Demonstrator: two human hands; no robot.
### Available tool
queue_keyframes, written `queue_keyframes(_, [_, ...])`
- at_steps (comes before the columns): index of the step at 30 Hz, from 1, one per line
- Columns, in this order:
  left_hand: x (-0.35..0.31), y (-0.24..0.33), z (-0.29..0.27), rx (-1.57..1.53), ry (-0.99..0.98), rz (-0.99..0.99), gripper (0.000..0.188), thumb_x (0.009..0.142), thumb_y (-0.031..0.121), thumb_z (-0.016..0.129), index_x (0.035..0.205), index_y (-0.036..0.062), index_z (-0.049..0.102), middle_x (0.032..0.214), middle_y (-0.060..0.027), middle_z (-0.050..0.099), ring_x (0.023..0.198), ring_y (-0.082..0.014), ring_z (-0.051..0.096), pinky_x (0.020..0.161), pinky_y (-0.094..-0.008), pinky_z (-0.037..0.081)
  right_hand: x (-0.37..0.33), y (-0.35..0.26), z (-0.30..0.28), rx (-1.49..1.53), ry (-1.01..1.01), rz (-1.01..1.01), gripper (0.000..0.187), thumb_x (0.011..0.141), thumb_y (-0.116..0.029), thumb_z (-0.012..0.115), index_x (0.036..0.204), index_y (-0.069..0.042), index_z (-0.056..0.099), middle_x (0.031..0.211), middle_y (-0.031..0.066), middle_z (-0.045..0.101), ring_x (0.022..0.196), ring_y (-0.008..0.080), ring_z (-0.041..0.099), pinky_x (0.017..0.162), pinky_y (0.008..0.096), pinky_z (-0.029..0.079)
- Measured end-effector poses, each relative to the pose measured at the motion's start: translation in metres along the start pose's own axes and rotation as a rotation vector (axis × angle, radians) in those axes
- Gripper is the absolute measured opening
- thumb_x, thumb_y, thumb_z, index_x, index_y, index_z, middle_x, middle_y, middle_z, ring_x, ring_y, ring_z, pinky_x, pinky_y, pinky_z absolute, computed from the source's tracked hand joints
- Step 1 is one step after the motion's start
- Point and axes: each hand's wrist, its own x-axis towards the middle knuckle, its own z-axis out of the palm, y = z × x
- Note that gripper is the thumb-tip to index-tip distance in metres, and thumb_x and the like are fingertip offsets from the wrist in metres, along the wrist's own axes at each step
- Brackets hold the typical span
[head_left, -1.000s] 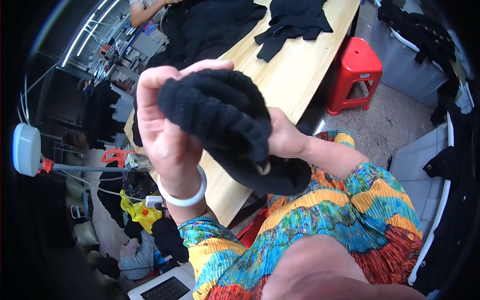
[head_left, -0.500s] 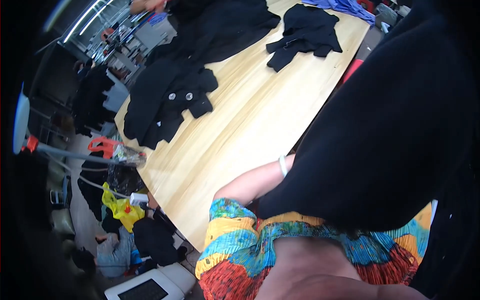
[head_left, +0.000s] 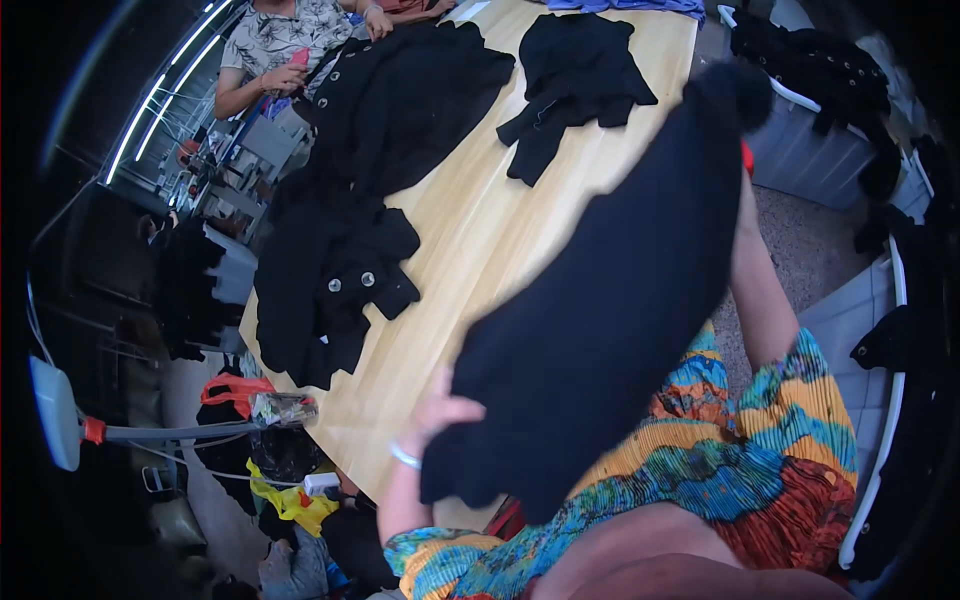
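Black knit garment (head_left: 610, 310): held stretched above wooden tabletop (head_left: 480, 250). Left hand (head_left: 440, 415) grips its lower edge; right hand hidden behind its upper end, grip indeterminable.

The black knit garment (head_left: 610, 320), balled up a second ago (in both hands), now hangs stretched out.

You have one view only, from a camera worn on your head, looking steeply down past your chest and lap. It faces along the length of the wooden bench (head_left: 490, 250), whose near corner sits at lower left and whose far end runs to the top edge. The black garment (head_left: 610, 310) you hold hangs very close to the lens and fills the middle. The fisheye bends the bench edges, and a dark rim closes off every corner.
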Motion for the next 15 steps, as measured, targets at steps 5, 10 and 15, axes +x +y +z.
queue_keyframes(5, [0.046, 0.199, -0.082, 0.63, 0.556, 0.874, 0.05, 0.069, 0.014, 0.06, 0.114, -0.003, 0.048, 0.095, -0.0123, 0.058, 0.081, -0.0175, 0.056, 0.075, -0.0275, 0.044, 0.124, -0.01, 0.07, -0.175, -0.503, -0.177, 0.026, 0.088, -0.025, 0.044, 0.093, -0.003, 0.057, 0.081, 0.0053, 0.059, 0.072, 0.0146, 0.056, 0.064, 0.0272, 0.047])
queue_keyframes(10, [0.112, 0.234, -0.09, 1.115, 1.262, 1.158, 0.076, 0.072, 0.037, 0.065, 0.125, -0.006, 0.031, 0.12, -0.0284, 0.04, 0.111, -0.0383, 0.04, 0.095, -0.0395, 0.031, 0.219, 0.078, 0.103, -0.607, -0.209, -0.251, 0.044, 0.068, -0.043, 0.068, 0.076, -0.001, 0.057, 0.066, 0.0079, 0.055, 0.04, 0.01, 0.038, 0.034, 0.0266, 0.027])
queue_keyframes(15, [0.168, 0.089, -0.053, 1.166, 0.432, 0.987, 0.056, 0.072, 0.022, 0.063, 0.117, -0.0034, 0.041, 0.113, -0.0235, 0.043, 0.112, -0.0374, 0.037, 0.095, -0.0394, 0.032, 0.159, 0.132, -0.05, -0.889, -0.31, 0.058, 0.031, 0.08, -0.028, 0.053, 0.098, -0.003, 0.054, 0.08, 0.0075, 0.061, 0.037, 0.0067, 0.034, 0.034, 0.0223, 0.026])
